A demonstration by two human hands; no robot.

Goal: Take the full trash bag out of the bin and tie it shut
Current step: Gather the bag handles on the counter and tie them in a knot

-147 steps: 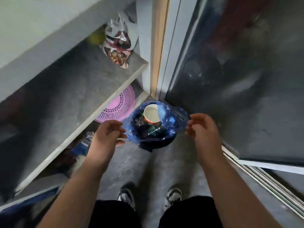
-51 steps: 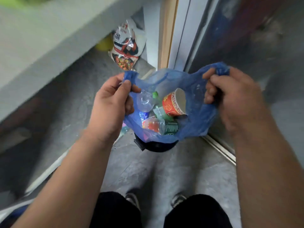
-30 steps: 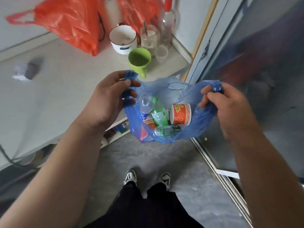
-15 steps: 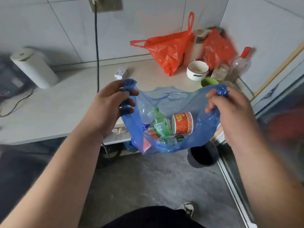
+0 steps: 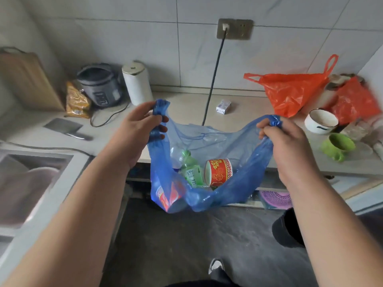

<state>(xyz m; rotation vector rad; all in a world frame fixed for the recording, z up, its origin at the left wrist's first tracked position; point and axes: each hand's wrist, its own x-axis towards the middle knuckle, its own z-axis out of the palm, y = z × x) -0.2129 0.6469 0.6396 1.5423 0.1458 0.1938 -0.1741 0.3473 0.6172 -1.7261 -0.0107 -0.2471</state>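
Observation:
A blue see-through trash bag hangs in the air in front of the counter, its mouth wide open. Inside lie a red paper cup, a green bottle and a clear bottle. My left hand grips the bag's bunched left handle. My right hand grips the bunched right handle. The black bin stands on the floor at lower right, partly hidden behind my right forearm.
The counter holds a rice cooker, a white kettle, a cleaver, orange bags, a white bowl and a green mug. A black cord drops from the wall socket. A sink lies left.
The bag has been lifted up out of the bin and my view has swung left along the counter. Both hands keep their grip, now spread wider apart.

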